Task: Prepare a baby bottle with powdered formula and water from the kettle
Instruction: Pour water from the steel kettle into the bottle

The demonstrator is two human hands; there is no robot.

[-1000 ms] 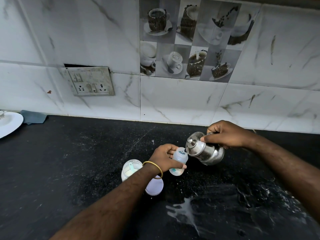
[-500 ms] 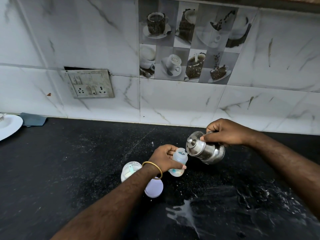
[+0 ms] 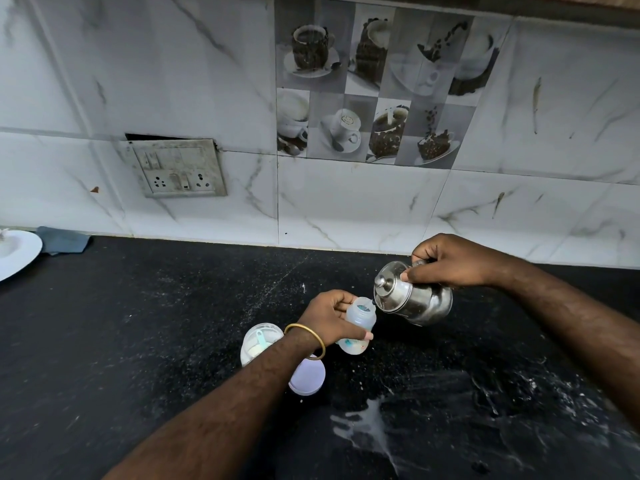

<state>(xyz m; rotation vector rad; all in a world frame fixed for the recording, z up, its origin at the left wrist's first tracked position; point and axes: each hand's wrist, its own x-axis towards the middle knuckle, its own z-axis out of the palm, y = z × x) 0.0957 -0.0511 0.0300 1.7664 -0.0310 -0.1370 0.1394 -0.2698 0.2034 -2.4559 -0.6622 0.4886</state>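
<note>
Baby bottle: gripped by left hand, tilted to meet the spout. Kettle: right hand clasps its handle (thumb pinning lid), tipped for pouring.

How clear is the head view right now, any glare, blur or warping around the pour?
Head view: sharp, dim even light; kettle shows bright reflections, its spout at the bottle stays readable. Wide-angle lens bends the wall tiles. The wet patch on the counter glints.

No readable text, labels, brands or numbers on anything in view
</note>
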